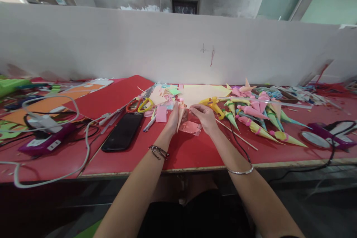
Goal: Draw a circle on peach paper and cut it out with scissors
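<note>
My left hand is closed around a peach paper cone, its tip pointing down and a pink bit at its top. Just right of the cone is my right hand, its thumb and fingertips pinched together; whatever lies between them is too small to make out. Beneath and between the hands, a shiny pink piece rests on the red table. Beyond my right hand sits a yellow glue gun, and a thin wooden stick lies beside my right forearm.
Finished-looking paper cones are heaped at the right. Left of my hands are a black phone, scissors, a pen and paper scraps. Purple power strips with cables lie at both sides. A white partition stands behind.
</note>
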`<state>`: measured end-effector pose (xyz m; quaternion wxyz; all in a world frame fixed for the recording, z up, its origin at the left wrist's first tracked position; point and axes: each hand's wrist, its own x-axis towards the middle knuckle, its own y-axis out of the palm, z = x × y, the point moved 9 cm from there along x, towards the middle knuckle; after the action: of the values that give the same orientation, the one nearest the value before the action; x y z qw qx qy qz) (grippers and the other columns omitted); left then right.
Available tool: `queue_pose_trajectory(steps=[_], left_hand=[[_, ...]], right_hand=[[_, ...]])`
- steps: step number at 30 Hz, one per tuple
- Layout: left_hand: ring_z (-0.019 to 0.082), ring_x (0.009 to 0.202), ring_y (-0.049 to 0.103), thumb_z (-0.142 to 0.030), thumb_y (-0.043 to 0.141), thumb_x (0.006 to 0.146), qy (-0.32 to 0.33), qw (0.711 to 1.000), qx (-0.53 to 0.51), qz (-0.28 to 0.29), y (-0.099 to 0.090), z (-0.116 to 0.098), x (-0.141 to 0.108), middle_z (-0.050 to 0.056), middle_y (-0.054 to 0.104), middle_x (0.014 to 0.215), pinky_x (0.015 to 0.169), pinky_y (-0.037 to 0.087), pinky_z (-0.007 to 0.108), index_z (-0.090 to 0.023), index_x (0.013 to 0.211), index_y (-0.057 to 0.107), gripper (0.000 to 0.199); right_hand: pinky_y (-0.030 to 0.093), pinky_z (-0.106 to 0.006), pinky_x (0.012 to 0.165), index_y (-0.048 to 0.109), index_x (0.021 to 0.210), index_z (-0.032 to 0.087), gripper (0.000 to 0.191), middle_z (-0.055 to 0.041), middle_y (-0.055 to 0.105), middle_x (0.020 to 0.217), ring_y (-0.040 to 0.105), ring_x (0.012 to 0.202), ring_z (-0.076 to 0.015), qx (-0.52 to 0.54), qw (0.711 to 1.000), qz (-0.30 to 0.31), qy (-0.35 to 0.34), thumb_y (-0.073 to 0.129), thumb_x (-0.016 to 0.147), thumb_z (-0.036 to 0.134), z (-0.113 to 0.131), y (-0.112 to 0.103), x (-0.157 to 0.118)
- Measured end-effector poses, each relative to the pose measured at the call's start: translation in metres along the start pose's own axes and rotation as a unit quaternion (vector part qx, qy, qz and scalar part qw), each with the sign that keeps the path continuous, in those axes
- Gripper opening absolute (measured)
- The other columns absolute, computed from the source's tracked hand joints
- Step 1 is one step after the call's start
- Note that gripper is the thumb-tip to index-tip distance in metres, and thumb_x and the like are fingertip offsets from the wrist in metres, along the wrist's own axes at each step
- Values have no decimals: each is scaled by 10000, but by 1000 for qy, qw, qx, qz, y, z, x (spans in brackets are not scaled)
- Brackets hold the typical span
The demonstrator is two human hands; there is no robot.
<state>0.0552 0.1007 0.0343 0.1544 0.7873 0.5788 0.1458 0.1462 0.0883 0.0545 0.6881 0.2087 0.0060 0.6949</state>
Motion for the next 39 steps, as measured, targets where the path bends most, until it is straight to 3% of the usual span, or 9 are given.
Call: queue_pose_trajectory(steps=[6, 11, 16, 27, 39], left_hand=[[40, 288, 278, -621, 314, 739, -23, 998, 48, 31, 5, 5, -3, -42, 333, 353, 315, 169, 188, -169, 465, 396, 534], [51, 319, 319, -612, 313, 744, -30, 998, 56, 30, 10, 4, -7, -27, 371, 363, 331, 219, 192, -165, 459, 421, 541], [46, 325, 317, -577, 301, 773, -10, 998, 40, 52, 13, 3, -5, -33, 344, 350, 350, 244, 187, -162, 445, 410, 541], [42, 326, 313, -560, 324, 779, 0, 999, 21, 46, 13, 1, -6, -45, 326, 336, 359, 231, 185, -160, 464, 397, 514], [45, 330, 312, -554, 321, 783, 17, 997, 32, 67, 16, -1, -6, -41, 321, 334, 370, 231, 197, -166, 435, 373, 524]], right_hand=[[456, -260, 685, 632, 658, 201, 83, 19, 609, 667, 574, 646, -124, -57, 995, 40, -72, 645, 610, 268, 10, 9, -3], [475, -275, 543, 619, 720, 206, 147, 25, 582, 612, 547, 488, -120, -37, 996, 75, -31, 619, 641, 330, 0, 15, -3], [478, -260, 582, 619, 702, 204, 128, 12, 601, 654, 565, 584, -132, -53, 995, 50, -60, 630, 634, 312, 5, 11, -2], [490, -299, 533, 593, 723, 220, 186, 40, 588, 544, 562, 477, -142, -7, 996, 90, 1, 651, 605, 351, -4, 19, -4], [487, -277, 524, 599, 718, 201, 164, 29, 600, 566, 557, 492, -131, -16, 995, 92, -19, 629, 631, 337, -1, 19, -3]])
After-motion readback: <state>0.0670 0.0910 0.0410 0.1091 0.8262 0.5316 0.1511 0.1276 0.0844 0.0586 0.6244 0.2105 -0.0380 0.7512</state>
